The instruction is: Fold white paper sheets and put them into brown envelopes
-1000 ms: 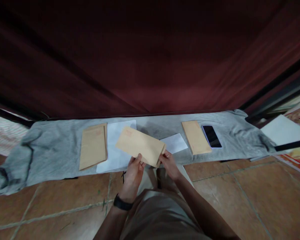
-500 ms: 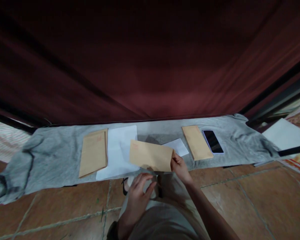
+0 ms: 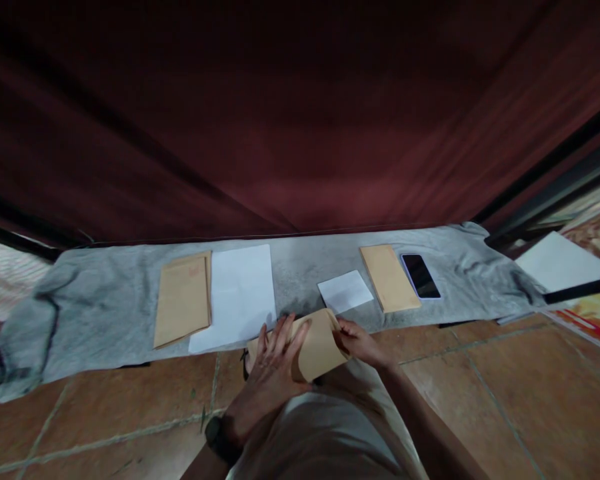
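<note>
A brown paper envelope (image 3: 320, 350) is held low in front of me, just off the near edge of the cloth. My left hand (image 3: 277, 357) lies across its left part, fingers spread over the top face and thumb along the lower edge, gripping it. At its right end my right hand (image 3: 357, 340) pinches the edge, where the paper opens in a curve. A small folded white paper (image 3: 345, 291) lies on the cloth just beyond. Left of my hands is a large white sheet (image 3: 243, 287), its side beside a stack of brown envelopes (image 3: 183, 300).
Grey cloth (image 3: 105, 300) covers the narrow bench. To the right lie another brown envelope or stack (image 3: 391, 279) and a phone (image 3: 421, 276). A dark red curtain (image 3: 300, 167) hangs behind. Below is a tiled floor (image 3: 130, 413); a white board-like item (image 3: 563, 263) sits far right.
The envelope has come down and toward me, its right end now bowed open. My left hand has moved up from below onto it; my right hand keeps its hold.
</note>
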The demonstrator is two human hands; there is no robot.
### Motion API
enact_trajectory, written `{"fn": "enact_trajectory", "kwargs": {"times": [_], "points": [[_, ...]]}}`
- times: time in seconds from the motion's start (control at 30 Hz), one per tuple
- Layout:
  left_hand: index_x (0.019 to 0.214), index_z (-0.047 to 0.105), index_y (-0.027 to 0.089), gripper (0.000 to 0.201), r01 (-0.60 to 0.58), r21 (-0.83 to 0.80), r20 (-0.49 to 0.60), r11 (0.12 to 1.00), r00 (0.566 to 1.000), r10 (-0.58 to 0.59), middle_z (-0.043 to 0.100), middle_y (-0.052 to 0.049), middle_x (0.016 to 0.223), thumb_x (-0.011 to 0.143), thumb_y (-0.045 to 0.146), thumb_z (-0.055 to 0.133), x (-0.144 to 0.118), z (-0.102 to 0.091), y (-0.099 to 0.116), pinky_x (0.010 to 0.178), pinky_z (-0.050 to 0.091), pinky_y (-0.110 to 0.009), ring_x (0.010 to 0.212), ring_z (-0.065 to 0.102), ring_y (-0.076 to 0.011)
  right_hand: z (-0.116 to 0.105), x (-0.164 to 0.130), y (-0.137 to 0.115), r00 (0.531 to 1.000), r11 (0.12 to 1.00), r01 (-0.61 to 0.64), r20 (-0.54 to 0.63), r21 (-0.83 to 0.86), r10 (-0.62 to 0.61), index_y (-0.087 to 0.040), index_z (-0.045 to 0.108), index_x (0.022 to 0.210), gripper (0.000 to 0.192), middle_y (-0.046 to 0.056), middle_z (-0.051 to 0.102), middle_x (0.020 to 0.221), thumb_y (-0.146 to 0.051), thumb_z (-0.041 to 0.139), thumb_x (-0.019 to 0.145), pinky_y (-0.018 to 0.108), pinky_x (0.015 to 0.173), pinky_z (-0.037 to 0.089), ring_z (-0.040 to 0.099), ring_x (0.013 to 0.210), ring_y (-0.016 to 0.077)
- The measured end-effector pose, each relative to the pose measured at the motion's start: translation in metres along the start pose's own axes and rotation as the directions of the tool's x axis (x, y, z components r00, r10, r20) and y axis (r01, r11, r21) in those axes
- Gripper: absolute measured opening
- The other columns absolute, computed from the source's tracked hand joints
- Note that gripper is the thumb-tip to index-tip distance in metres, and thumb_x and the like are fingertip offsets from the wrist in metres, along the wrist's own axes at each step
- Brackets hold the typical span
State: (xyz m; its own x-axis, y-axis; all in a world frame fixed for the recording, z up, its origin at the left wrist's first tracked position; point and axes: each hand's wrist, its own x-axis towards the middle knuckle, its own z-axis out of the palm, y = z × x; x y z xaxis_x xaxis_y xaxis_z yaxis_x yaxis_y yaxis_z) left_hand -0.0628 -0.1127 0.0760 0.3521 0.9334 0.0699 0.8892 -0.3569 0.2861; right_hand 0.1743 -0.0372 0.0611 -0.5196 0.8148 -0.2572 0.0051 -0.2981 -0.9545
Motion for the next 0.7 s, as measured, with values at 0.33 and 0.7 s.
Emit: {"fn": "enact_trajectory", "kwargs": {"times": [0.33,0.7], "points": [[0.162,0.017,0.022,0.111,0.025,-0.103,-0.025,0.994,0.999,-0.028,0.045,-0.018,0.155,0.070,0.041,0.077,-0.001,0.003,-0.002,0.123,0.018,-0.059,0.144,0.040,-0.0378,-0.007,-0.003,0.005,0.994,0.993,0.002,-0.111,-0.119,-0.015,-0.022,0.077,0.096,0.021,0.002,0.075,0.083,-0.034,0.068,0.080,0.030,0.067,0.053,0.067,0.074,0.0209],[0.160,0.020,0.021,0.104,0.057,-0.060,-0.071,0.997,0.996,-0.061,0.045,-0.019,0.153,0.071,0.034,0.073,-0.001,0.018,-0.004,0.122,0.017,-0.062,0.144,0.039,-0.0382,-0.015,-0.019,-0.017,0.843,0.817,0.074,-0.402,-0.572,-0.358,-0.023,0.069,0.117,0.033,0.010,0.071,0.115,-0.028,0.062,0.085,0.042,0.095,0.051,0.066,0.102,0.0267]]}}
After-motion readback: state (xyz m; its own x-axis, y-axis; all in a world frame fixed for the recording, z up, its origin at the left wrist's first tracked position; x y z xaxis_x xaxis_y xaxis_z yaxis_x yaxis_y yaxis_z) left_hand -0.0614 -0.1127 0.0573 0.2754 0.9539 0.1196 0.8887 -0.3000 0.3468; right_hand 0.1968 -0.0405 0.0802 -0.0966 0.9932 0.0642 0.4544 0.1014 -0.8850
